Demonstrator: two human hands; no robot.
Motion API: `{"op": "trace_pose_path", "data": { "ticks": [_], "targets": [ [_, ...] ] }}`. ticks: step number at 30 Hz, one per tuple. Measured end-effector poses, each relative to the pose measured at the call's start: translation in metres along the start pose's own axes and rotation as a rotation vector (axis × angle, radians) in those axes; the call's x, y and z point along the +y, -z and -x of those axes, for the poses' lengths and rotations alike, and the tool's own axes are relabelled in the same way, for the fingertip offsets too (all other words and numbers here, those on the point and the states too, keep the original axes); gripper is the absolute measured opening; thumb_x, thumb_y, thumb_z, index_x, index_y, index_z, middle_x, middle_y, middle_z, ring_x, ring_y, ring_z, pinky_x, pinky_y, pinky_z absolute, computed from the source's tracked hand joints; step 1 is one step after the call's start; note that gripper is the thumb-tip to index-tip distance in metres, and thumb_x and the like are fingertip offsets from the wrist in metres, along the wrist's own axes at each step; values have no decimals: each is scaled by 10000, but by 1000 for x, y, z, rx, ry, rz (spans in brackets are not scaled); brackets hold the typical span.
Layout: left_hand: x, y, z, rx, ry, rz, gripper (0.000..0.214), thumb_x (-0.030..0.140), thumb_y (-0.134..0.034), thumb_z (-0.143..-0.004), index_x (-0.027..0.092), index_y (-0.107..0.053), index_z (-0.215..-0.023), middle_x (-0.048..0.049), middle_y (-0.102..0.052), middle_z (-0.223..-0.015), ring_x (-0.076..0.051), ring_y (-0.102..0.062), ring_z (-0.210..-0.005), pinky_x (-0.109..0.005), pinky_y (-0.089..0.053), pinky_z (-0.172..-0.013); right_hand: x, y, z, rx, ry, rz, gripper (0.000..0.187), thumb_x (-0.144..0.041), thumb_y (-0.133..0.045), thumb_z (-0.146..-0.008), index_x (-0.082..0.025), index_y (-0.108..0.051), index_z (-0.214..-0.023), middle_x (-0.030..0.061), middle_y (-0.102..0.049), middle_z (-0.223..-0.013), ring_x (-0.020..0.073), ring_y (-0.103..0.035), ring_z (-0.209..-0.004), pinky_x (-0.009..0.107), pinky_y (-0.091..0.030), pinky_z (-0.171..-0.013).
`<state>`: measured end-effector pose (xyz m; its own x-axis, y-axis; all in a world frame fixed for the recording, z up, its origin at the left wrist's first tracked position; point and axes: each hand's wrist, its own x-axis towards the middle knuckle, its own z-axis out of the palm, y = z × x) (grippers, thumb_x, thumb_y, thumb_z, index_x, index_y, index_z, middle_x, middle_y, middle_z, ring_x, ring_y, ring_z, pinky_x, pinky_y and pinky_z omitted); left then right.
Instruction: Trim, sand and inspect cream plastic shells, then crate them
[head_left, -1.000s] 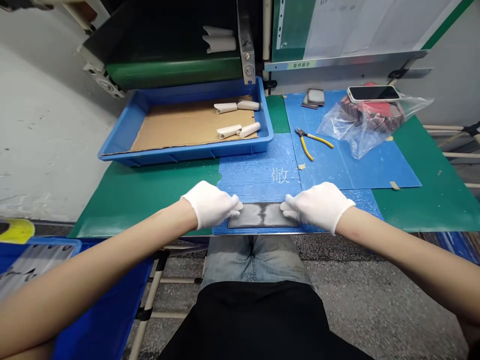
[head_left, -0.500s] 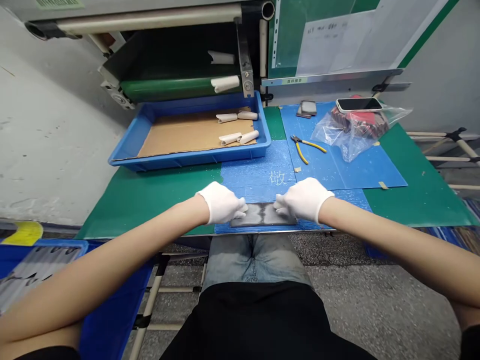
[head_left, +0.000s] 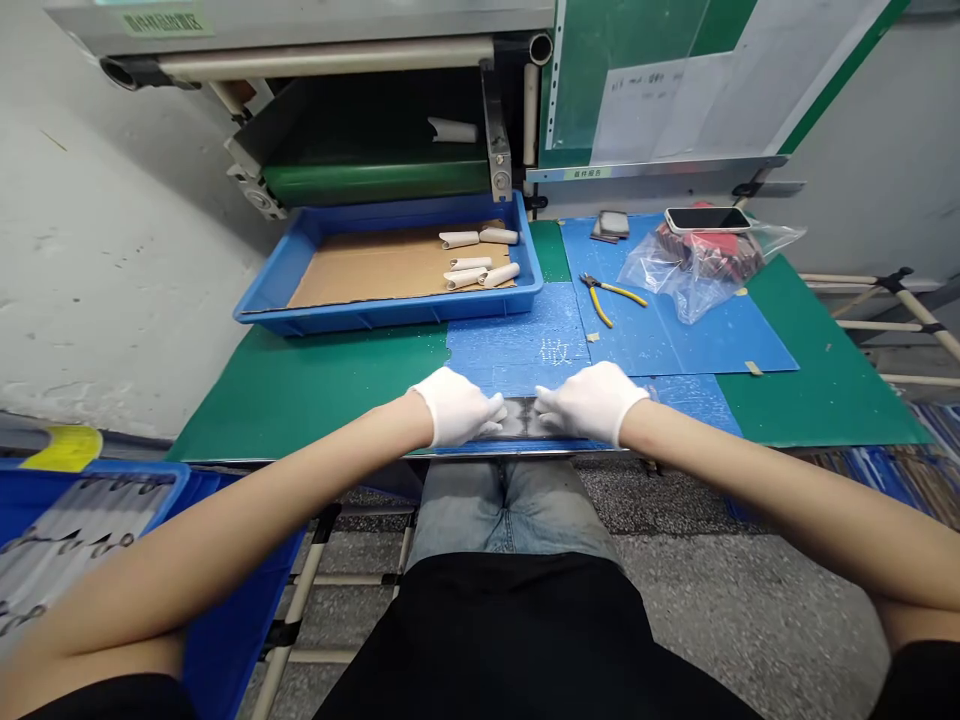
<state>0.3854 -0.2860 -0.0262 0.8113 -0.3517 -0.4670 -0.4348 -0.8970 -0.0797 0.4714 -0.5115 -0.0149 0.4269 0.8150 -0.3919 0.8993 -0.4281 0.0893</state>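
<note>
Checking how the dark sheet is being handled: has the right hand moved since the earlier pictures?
Yes: the right hand has moved leftward, toward the left hand. Its fingertips were below the white character on the blue mat, and now lie left of it.

The one view comes from a camera worn on the person's head, set just behind the front edge of the green-matted workbench [head_left: 315, 395] and tilted forward and down. It looks over the person's denim-clad knees [head_left: 506, 505], so the left hand [head_left: 456, 407] and right hand [head_left: 592, 402] appear close, just below centre, with both forearms [head_left: 225, 520] reaching in from the lower corners. Farther off, toward the bench's far edge, sits the blue plastic tray [head_left: 390, 317]. The wide view also takes in the machine's green roller [head_left: 375, 183] beyond and the concrete floor [head_left: 720, 600] below.
</note>
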Motion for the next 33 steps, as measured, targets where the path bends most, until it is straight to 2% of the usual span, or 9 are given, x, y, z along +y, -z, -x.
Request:
{"op": "trace_pose_path", "data": {
  "ticks": [6, 10, 14, 18, 21, 23, 28, 30, 33],
  "targets": [
    [2, -3, 8, 22, 69, 36, 435, 529, -393, -1060, 244, -658, -1254, -142, -777, -911, -288, -727, -768, -363, -466, -740, 3, -3, 3, 15, -29, -18, 528, -539, -369, -1059, -231, -686, -1349, 171, -789, -980, 327, -738, -895, 380, -436, -715],
    [2, -5, 7, -2, 62, 27, 459, 565, -401, -1043, 251, -693, -1208, -159, -775, -868, -317, -736, -752, -381, -480, -714, 2, -4, 3, -11, -43, -29, 528, -578, -399, -1046, -232, -747, -1241, 158, -791, -963, 298, -739, -866, 368, -444, -729],
    [3, -6, 9, 73, 100, 34, 494, 548, -369, -1054, 262, -621, -1367, -181, -788, -953, -335, -750, -797, -390, -491, -711, -1, -9, 11, 20, -54, -33, 560, -588, -349, -1063, -263, -655, -1401, 158, -794, -989, 297, -745, -879, 355, -443, -712],
    [6, -2, 9, 1, 102, 47, 491, 583, -389, -1035, 257, -698, -1234, -182, -785, -900, -329, -751, -782, -378, -493, -705, -3, -11, 17, 7, -76, -44, 548, -597, -350, -1061, -279, -708, -1327, 147, -794, -923, 303, -754, -831, 352, -442, -687],
    [12, 2, 1, 96, 103, 25, 546, 593, -365, -1043, 251, -599, -1399, -199, -788, -991, -351, -760, -833, -393, -504, -714, -6, -11, 13, 43, -85, -57, 586, -618, -289, -1070, -319, -610, -1459, 145, -798, -1020, 309, -758, -909, 358, -454, -709],
    [17, 1, 0, 123, 96, 20, 541, 565, -339, -1060, 244, -562, -1434, -190, -790, -996, -359, -764, -832, -395, -509, -702, -7, -15, 13, 43, -93, -68, 579, -599, -295, -1075, -320, -558, -1508, 146, -799, -1035, 309, -761, -927, 357, -461, -714],
    [28, -4, 33, -42, 113, 25, 445, 460, -397, -1065, 200, -660, -1315, -188, -784, -894, -367, -766, -794, -395, -515, -677, 3, -28, 51, -41, -119, -84, 493, -571, -407, -1052, -292, -733, -1295, 128, -798, -865, 332, -769, -803, 391, -499, -692],
    [34, -4, 49, -9, 152, 36, 478, 458, -385, -1072, 197, -630, -1389, -191, -779, -886, -371, -761, -775, -409, -517, -674, 9, -28, 70, 48, -174, -177, 520, -606, -398, -1054, -319, -700, -1366, 110, -813, -932, 325, -774, -853, 419, -534, -743],
    [46, -9, 59, 258, 234, 223, 559, 589, -340, -1071, 282, -560, -1485, -154, -785, -996, -331, -760, -845, -415, -535, -739, 8, -28, 84, 383, -219, -633, 553, -639, -445, -1037, -333, -633, -1459, 74, -767, -1276, 271, -734, -1093, 412, -548, -938]
  ]
}}
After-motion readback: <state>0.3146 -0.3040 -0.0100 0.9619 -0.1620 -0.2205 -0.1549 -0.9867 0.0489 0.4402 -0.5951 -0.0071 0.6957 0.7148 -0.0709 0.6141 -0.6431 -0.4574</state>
